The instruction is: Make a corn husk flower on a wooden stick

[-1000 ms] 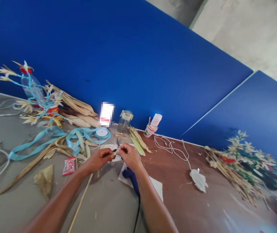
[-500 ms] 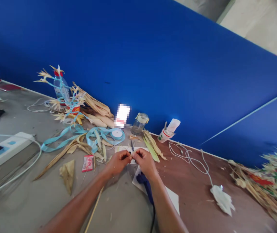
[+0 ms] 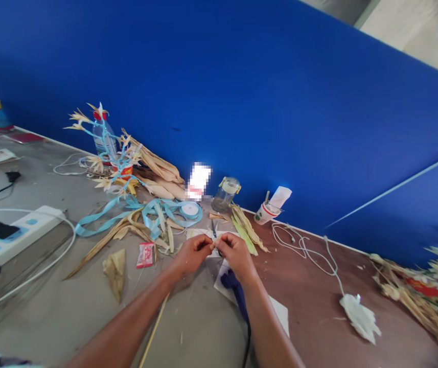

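Note:
My left hand and my right hand meet over the middle of the table, both closed in a pinch. Their fingertips come together on something tiny and pale that I cannot make out. Just behind them lies a pair of scissors, partly hidden, on white paper. Under my right wrist a dark blue tool with a black cord rests on a white sheet. To the left of my left hand are a red packet and a folded piece of dry corn husk.
Light blue ribbon and dry husks lie at the back left, near a blue-stemmed husk flower arrangement. A glass jar and a paper cup stand by the blue partition. A power strip lies left.
The view has turned slightly left, so everything sits further right in the picture. Both hands stay pinched together in nearly the same place over the table.

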The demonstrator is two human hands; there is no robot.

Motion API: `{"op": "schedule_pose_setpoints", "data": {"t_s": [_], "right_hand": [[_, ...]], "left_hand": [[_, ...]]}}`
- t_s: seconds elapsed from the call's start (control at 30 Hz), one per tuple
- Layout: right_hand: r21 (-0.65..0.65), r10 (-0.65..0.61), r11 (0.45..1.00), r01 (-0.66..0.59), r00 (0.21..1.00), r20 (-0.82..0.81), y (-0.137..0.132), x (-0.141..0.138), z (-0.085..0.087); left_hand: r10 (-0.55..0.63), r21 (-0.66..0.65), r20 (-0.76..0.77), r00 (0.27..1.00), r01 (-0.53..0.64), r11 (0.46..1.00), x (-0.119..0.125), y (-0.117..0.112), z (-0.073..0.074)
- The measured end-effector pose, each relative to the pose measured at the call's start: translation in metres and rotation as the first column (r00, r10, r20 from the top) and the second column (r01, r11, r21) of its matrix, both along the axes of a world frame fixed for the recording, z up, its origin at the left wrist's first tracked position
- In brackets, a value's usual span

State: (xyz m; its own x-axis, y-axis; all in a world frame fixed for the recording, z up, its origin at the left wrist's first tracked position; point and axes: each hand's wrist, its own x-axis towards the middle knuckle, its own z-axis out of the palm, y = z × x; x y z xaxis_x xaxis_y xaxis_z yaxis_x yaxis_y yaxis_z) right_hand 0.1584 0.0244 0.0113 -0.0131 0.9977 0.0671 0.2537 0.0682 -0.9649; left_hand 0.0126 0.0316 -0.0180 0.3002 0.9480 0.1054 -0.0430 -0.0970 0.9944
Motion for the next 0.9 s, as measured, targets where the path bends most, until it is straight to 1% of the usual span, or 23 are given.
{"op": "schedule_pose_setpoints", "data": {"t_s": [0.1, 0.17, 0.2, 0.27, 0.37, 0.4, 0.43, 0.47, 0.5, 0.53, 0.6, 0.67, 0.73, 0.8, 0.9], "right_hand": [[-0.016, -0.083, 0.997, 0.081, 0.989, -0.123, 0.001, 0.001, 0.002], [-0.001, -0.132, 0.991, 0.133, 0.982, -0.135, 0.003, 0.003, 0.0], [0.011, -0.14, 0.99, 0.142, 0.983, -0.115, 0.003, 0.004, -0.002], [0.043, -0.126, 0.991, 0.127, 0.992, -0.03, 0.005, 0.004, -0.004], [0.089, -0.069, 0.994, 0.057, 0.988, 0.139, 0.005, 0.001, -0.004], [0.097, -0.045, 0.995, 0.026, 0.98, 0.192, 0.005, -0.002, -0.003], [0.099, -0.016, 0.995, -0.008, 0.971, 0.238, 0.005, -0.004, 0.0], [0.095, 0.013, 0.995, -0.042, 0.957, 0.291, 0.005, -0.007, 0.002], [0.089, 0.034, 0.994, -0.07, 0.933, 0.358, 0.005, -0.01, 0.005], [0.082, 0.046, 0.993, -0.091, 0.897, 0.44, 0.005, -0.013, 0.007], [0.074, 0.045, 0.99, -0.118, 0.775, 0.631, 0.003, -0.019, 0.009], [0.064, 0.044, 0.986, -0.152, 0.614, 0.788, 0.0, -0.026, 0.007], [0.037, 0.068, 0.979, -0.2, 0.49, 0.869, -0.005, -0.031, 0.001], [0.009, 0.098, 0.968, -0.249, 0.412, 0.906, -0.011, -0.035, -0.006], [-0.004, 0.117, 0.949, -0.314, 0.343, 0.932, -0.018, -0.034, -0.012]], "left_hand": [[0.031, -0.02, 0.026, 0.999, -0.031, 0.999, -0.001, 0.001, 0.001], [0.108, -0.056, 0.07, 0.992, -0.105, 0.993, -0.004, 0.004, 0.004], [0.164, -0.072, 0.103, 0.981, -0.157, 0.985, -0.006, 0.005, 0.005], [0.317, -0.085, 0.181, 0.931, -0.306, 0.948, -0.014, 0.01, 0.008], [0.445, -0.096, 0.229, 0.866, -0.435, 0.895, -0.032, 0.023, 0.009], [0.53, -0.115, 0.294, 0.795, -0.521, 0.846, -0.038, 0.028, 0.008], [0.608, -0.153, 0.366, 0.704, -0.599, 0.786, -0.045, 0.033, 0.007], [0.652, -0.178, 0.418, 0.633, -0.646, 0.742, -0.051, 0.038, 0.006], [0.673, -0.189, 0.456, 0.583, -0.675, 0.713, -0.056, 0.042, 0.004], [0.69, -0.198, 0.48, 0.542, -0.699, 0.687, -0.059, 0.045, 0.002], [0.7, -0.195, 0.51, 0.5, -0.725, 0.66, -0.064, 0.049, 0.0], [0.702, -0.184, 0.5, 0.506, -0.731, 0.657, -0.064, 0.05, -0.001], [0.701, -0.181, 0.477, 0.53, -0.721, 0.669, -0.062, 0.049, -0.001], [0.696, -0.188, 0.467, 0.545, -0.708, 0.681, -0.06, 0.048, -0.002], [0.686, -0.187, 0.47, 0.555, -0.697, 0.692, -0.058, 0.048, -0.004]]}}
